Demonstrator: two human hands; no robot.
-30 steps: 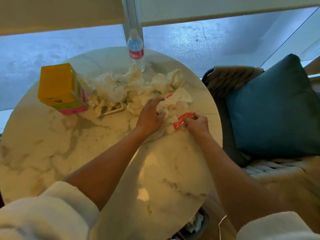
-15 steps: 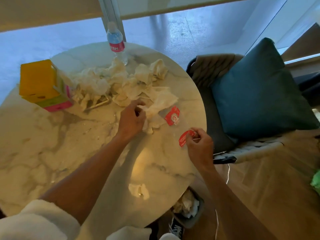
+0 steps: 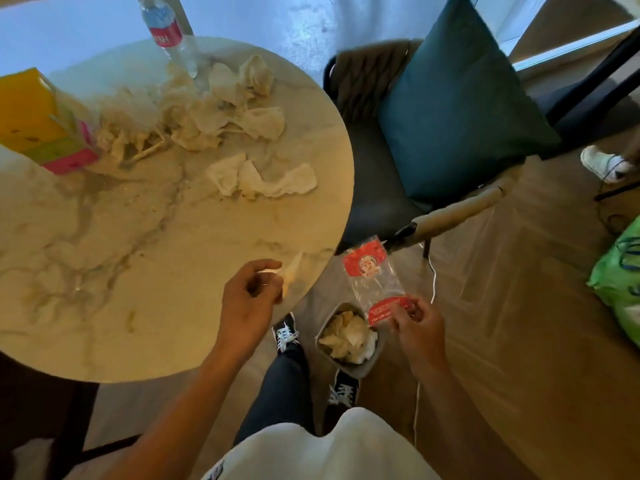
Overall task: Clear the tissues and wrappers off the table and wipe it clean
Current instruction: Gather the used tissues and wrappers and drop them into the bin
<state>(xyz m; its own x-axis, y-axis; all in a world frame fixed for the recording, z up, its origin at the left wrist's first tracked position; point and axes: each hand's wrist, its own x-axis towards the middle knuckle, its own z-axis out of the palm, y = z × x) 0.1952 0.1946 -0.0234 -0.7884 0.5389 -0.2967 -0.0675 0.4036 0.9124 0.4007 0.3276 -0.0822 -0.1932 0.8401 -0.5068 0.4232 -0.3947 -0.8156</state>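
We count one water bottle [image 3: 165, 32], one tissue box [image 3: 41, 123], one wrapper [image 3: 375, 282], one bin [image 3: 349, 337], one cushion [image 3: 457, 98], two hands, tissues too heaped to count

Counter [image 3: 145, 258]: cream marble with grey-brown veining. Tissues [image 3: 221, 109]: off-white. Wrapper [image 3: 375, 277]: clear film with red printed panels. Box [image 3: 38, 119], upper left: yellow, green and pink. Cushion [image 3: 457, 102]: teal. Bottle [image 3: 166, 32] label: red. Floor [image 3: 502, 306]: tan wood.

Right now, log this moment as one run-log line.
left hand: pinches tissue scrap | right hand: holds wrapper above bin | table: tissues remain | wipe: not started
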